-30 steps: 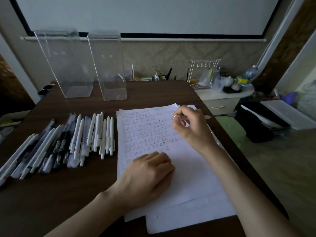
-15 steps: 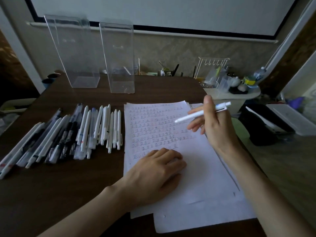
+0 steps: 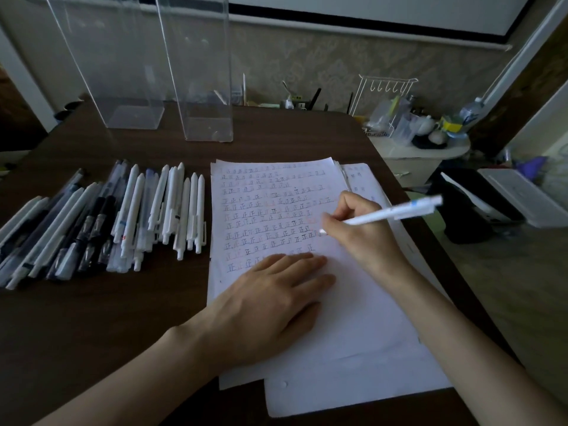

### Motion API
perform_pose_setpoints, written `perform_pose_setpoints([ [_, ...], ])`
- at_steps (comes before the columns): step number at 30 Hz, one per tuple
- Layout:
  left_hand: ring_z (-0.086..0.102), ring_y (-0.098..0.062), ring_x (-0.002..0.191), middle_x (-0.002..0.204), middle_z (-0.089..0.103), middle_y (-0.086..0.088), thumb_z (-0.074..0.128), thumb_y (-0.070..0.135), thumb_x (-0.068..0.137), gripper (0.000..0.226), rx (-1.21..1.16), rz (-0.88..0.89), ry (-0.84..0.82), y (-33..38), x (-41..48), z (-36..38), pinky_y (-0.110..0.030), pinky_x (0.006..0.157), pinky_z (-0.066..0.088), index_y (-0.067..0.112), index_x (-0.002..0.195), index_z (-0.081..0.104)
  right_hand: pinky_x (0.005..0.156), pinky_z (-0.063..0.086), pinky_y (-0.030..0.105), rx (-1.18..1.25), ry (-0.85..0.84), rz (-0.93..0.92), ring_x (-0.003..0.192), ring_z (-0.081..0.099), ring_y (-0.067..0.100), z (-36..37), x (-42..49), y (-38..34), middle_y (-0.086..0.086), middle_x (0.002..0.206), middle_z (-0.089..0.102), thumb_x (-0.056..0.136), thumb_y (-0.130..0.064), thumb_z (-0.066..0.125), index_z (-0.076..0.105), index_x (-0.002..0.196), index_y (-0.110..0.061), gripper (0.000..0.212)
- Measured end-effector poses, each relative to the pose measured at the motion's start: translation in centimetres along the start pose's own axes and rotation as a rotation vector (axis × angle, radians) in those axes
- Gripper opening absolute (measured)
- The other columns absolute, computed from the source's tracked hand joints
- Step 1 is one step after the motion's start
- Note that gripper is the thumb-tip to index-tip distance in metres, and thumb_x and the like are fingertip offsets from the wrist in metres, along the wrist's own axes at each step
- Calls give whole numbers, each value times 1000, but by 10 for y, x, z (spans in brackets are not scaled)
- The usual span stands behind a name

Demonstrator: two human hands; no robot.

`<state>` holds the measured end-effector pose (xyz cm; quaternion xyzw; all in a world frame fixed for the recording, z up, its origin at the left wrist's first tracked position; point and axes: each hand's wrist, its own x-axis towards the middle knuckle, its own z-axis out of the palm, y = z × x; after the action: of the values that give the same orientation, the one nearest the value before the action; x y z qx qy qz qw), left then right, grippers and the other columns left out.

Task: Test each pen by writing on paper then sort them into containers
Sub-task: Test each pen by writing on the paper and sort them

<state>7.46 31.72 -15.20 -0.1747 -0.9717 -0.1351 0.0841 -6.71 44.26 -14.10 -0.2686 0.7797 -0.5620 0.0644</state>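
- Your right hand (image 3: pixel 365 238) pinches a white pen (image 3: pixel 393 213) between thumb and curled fingers in a writing hold. The pen's tip meets the sheet at the right end of a row of written marks, and its clicker end points right, out past the table edge.
- Your left hand (image 3: pixel 276 302) lies flat on the paper (image 3: pixel 362 318), fingers straight and close together. It presses the sheet down just below the last rows of marks and holds nothing.
- You can see rows of small repeated characters across the top sheet's upper half; more sheets show beneath it along the right and near edges.
- Left of the paper, a row of pens (image 3: pixel 129 216) lies on the dark wooden table (image 3: pixel 76 327), white ones nearest the sheet and darker ones farther left.
- At the table's far end, the left clear container (image 3: pixel 123 72) and the right clear container (image 3: pixel 203 81) stand upright, side by side, well apart from your hands.
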Motion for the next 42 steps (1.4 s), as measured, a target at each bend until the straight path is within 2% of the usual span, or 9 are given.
perform_pose_setpoints([
  [4,45,-22,128,139,49,-8,33,34,96,45,1,3,2,0,0,0,-33,104,36,16,132,52,42,29,11,-46,0,-8,36,34,2,0,-1,1,-3,46,28,75,8,58,31,56,-10,38],
  [8,46,-23,127,139,49,-9,33,34,95,45,-3,-3,0,0,0,0,-34,103,37,15,131,53,47,34,25,-116,-34,-38,43,36,10,3,-3,3,10,48,36,80,0,60,34,59,-3,34],
  [14,45,-24,128,138,49,-10,33,33,95,45,-15,-8,2,0,1,2,-36,103,40,14,131,53,49,26,29,-205,-23,-88,52,27,9,5,-2,4,-2,52,25,79,-1,61,28,57,-16,42],
  [19,46,-25,127,137,50,-11,33,33,95,45,-25,-6,4,0,0,1,-37,102,40,14,131,53,50,28,28,-197,-43,-65,51,31,10,4,-2,3,-4,49,26,77,0,61,28,56,-17,42],
  [23,46,-24,127,137,50,-11,33,34,95,46,-25,-7,3,0,0,0,-36,103,39,14,131,53,45,29,16,-171,-24,-60,40,39,2,3,-2,3,-7,47,26,79,2,59,30,57,-13,40],
  [26,45,-24,128,138,49,-10,33,34,95,46,-29,-7,4,0,0,0,-36,104,39,14,131,53,49,30,25,-192,-19,-74,48,31,7,3,-1,5,-7,46,27,78,1,60,28,56,-16,42],
  [30,45,-24,128,138,49,-10,33,35,96,46,-25,-9,6,-1,0,1,-35,104,38,14,132,52,45,31,17,-162,-30,-68,44,35,5,2,-1,4,0,50,30,80,1,60,32,58,-8,37],
  [37,45,-24,128,137,50,-10,34,34,95,45,-45,1,19,-1,0,2,-37,103,40,14,131,53,44,27,16,-162,-59,-56,41,34,3,2,-3,3,0,49,30,79,1,61,34,58,-8,36],
  [42,46,-23,127,136,51,-9,34,34,95,44,-41,7,28,-1,0,1,-34,103,39,15,130,54,50,29,26,-196,-52,-48,52,31,9,4,-3,4,-6,47,27,78,0,60,28,56,-17,42],
])
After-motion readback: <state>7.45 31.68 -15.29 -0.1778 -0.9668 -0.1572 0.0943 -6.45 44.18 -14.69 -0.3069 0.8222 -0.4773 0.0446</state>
